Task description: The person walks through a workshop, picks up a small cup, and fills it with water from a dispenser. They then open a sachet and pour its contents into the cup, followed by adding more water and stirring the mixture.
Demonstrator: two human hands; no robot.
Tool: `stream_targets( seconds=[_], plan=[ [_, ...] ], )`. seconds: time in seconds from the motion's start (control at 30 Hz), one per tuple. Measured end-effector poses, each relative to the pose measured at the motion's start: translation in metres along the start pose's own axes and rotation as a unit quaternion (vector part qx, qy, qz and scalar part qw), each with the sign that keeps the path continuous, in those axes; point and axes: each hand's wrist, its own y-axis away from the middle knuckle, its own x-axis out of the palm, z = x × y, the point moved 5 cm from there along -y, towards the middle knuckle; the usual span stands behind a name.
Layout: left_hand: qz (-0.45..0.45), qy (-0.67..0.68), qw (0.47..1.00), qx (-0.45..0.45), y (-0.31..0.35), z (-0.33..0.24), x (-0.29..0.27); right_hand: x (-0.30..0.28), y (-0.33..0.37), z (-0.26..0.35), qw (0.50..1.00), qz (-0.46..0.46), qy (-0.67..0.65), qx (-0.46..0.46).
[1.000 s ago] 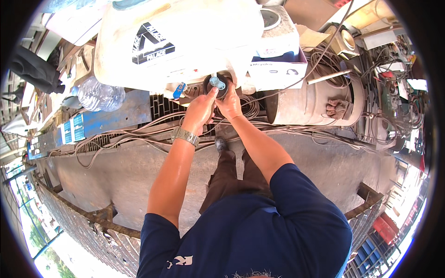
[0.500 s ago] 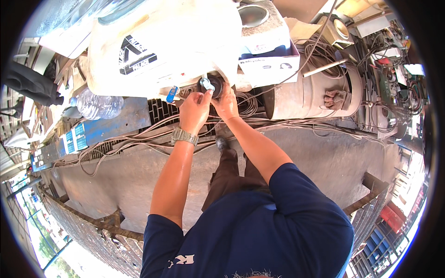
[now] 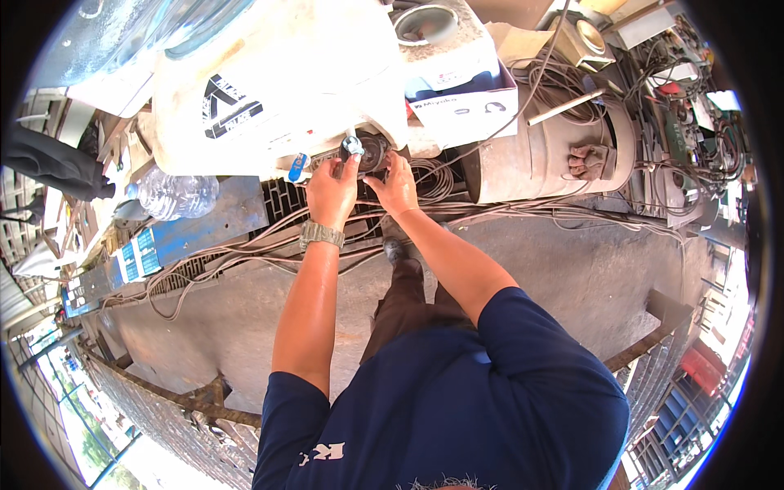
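Note:
A pale-blue, spout-like fitting stands out at the lower edge of a big whitish container with a black triangular print. My left hand is closed at this fitting, its thumb against the lower end and its other fingers curled. Just right of it is a dark round part with a ringed face. My right hand grips the lower right rim of that part, thumb below and fingers at the side. A blue tag-like piece shows left of my left hand.
A white carton stands right of the container, beside a large beige drum with a glove on it. Cables run along the floor edge. A clear plastic bottle lies at left.
My view has shifted slightly, moving the scene left. My right thumb has spread away from its fingers, along the round part's lower rim. My left fingers have drawn slightly apart from the right hand.

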Motion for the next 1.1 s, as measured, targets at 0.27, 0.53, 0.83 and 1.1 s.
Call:
stream_targets(
  seconds=[0.27,0.53,0.83,1.1],
  plan=[
    [0.002,0.008,1.000,0.012,-0.002,-0.002,-0.003,-0.005,-0.005,0.025,0.997,-0.016,0.014,-0.074],
    [0.007,0.029,0.999,0.016,-0.003,0.001,-0.003,0.005,-0.012,0.026,0.999,-0.004,0.001,-0.052],
    [0.019,0.029,0.999,0.012,-0.002,-0.002,-0.005,-0.001,-0.020,0.040,0.994,0.007,-0.105,-0.042],
    [-0.004,0.025,0.999,0.043,-0.004,0.001,-0.002,0.004,-0.022,0.033,0.996,-0.012,-0.060,-0.069]
  ],
)
